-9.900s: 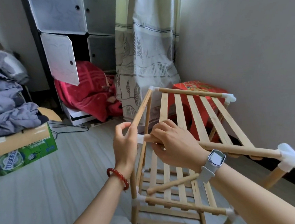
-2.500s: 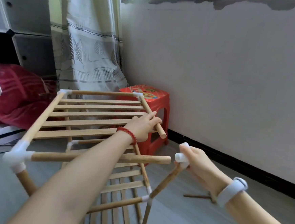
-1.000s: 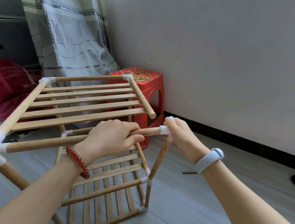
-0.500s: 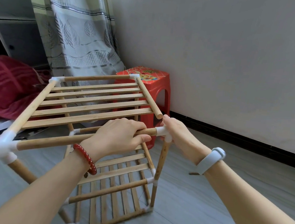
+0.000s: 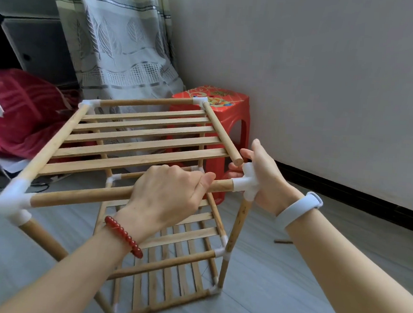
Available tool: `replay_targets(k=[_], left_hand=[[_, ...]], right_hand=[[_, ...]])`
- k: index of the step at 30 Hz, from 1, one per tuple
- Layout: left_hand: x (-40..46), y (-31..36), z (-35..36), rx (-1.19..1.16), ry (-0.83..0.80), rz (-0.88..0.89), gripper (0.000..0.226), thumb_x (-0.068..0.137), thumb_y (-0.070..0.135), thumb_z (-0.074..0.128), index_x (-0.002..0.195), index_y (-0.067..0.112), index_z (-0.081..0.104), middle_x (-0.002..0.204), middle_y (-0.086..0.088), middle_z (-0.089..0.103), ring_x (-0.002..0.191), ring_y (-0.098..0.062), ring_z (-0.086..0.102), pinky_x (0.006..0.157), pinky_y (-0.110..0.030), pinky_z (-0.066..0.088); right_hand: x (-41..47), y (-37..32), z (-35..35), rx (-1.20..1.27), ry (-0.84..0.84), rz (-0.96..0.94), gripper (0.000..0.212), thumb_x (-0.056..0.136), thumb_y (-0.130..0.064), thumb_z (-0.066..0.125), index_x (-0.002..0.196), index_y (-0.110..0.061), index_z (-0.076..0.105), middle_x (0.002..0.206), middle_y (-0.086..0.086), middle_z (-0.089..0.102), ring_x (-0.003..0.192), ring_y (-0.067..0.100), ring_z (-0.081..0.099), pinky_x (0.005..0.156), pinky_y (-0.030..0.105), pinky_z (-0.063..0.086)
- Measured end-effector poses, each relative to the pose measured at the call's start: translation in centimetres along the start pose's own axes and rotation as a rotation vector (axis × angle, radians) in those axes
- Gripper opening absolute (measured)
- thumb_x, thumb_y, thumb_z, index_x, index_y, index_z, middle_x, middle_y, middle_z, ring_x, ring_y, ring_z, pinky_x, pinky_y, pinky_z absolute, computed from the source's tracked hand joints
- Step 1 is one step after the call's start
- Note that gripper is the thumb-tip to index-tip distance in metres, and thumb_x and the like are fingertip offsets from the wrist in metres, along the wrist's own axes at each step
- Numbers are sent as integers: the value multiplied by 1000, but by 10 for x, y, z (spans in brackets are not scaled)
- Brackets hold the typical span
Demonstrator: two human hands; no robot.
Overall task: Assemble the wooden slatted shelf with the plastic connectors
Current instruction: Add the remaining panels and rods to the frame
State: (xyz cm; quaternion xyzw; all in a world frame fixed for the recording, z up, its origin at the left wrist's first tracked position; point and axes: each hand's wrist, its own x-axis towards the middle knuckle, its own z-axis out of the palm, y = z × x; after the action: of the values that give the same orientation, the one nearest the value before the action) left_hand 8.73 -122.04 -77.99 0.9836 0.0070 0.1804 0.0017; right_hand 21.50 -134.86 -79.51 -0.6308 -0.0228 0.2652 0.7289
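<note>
The wooden slatted shelf (image 5: pixel 138 136) stands on the floor in front of me, its rods joined by white plastic connectors. My left hand (image 5: pixel 167 195) grips the near top rod (image 5: pixel 78 197). My right hand (image 5: pixel 263 178) holds the white corner connector (image 5: pixel 244 184) that sits on that rod's right end and on the upright post (image 5: pixel 234 232). The right-side top rod (image 5: pixel 221 131) ends bare just above this connector, its tip free. Another white connector (image 5: pixel 11 201) caps the near left corner.
A red plastic stool (image 5: pixel 225 108) stands behind the shelf against the white wall. A patterned curtain (image 5: pixel 121 38) hangs at the back, with red fabric (image 5: pixel 18 112) to the left. A small wooden piece (image 5: pixel 283 241) lies on the grey floor at right.
Earlier my right hand carried the connector on the post while my left held the side rod. Now the connector sits on the near rod's end, my left hand grips that rod, and the view has shifted closer.
</note>
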Motion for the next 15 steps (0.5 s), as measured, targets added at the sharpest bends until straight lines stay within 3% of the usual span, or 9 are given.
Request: replay_targets(k=[3,5,8,11,13,15], left_hand=[[-3,1,6,58,67,-11,46,96,46,11,60,27,32,48,9,37,41,-6,37,40,-20,29],[-5,-5,8,59,158,29,50,98,46,13,55,27,30,42,12,26,36,-5,29,35,-20,21],[-9,-22,10,35,216,107,50,98,42,22,52,29,35,39,15,14,29,-5,19,34,-12,8],[-23,-47,10,-13,232,147,58,98,44,22,45,28,41,37,15,18,29,-2,20,34,-12,10],[-34,-66,5,-59,259,155,51,95,38,31,43,32,31,36,16,15,29,0,17,35,-10,10],[-44,-80,4,-76,281,142,46,90,33,36,45,34,26,36,15,16,31,0,17,38,-9,10]], right_hand=[[4,5,3,-45,27,14,36,95,-57,29,102,-27,48,110,7,54,92,25,58,98,44,45],[-1,8,7,-66,57,5,40,97,-55,28,113,-24,47,116,9,58,103,28,58,102,46,43],[-11,14,17,-85,71,-34,35,100,-49,26,112,-22,45,106,7,62,96,24,60,95,42,48],[-27,33,31,-59,-13,0,41,101,-43,29,120,-13,50,103,4,62,88,21,62,81,36,53],[-41,47,43,-16,-88,53,39,101,-40,32,120,-11,51,100,4,58,78,17,57,65,29,49],[-48,53,46,-80,-86,-38,32,102,-31,31,121,-14,50,103,3,55,84,14,55,64,27,48]])
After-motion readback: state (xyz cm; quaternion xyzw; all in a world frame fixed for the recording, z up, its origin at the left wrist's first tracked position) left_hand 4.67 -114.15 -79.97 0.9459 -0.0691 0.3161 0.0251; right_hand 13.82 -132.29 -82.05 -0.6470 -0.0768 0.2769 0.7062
